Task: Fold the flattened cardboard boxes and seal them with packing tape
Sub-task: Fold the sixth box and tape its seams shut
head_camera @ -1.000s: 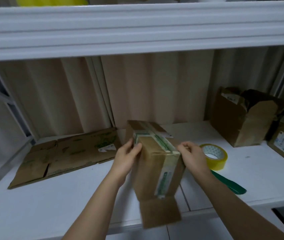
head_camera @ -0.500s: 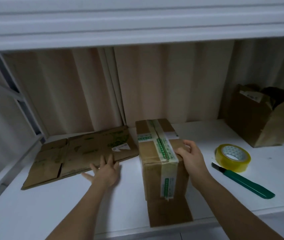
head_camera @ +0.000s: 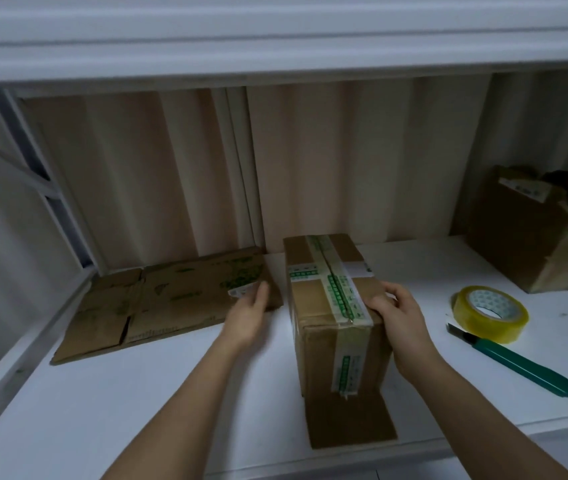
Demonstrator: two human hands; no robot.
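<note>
— While my right hand (head_camera: 400,318) curls over the top edge of the taped box (head_camera: 336,317), which stands mid-shelf, I'd call that one sealed on top; its near flap (head_camera: 348,422) lies loose.

— And the rest?

— Left of the box, my left hand (head_camera: 248,315) touches the flattened cardboard (head_camera: 168,303), fingers nearly straight; whether they grip, I can't tell. It's unfolded. Right of the box wait the tape roll (head_camera: 490,313) and green cutter (head_camera: 517,365).

The upright brown cardboard box (head_camera: 338,317) carries white tape printed with green blocks along its seam. The flattened brown cardboard sheet (head_camera: 168,303) shows scattered green print. The round tape roll (head_camera: 490,313) is translucent yellow, the long utility knife (head_camera: 517,365) dark green, the shelf board (head_camera: 137,410) white.
</note>
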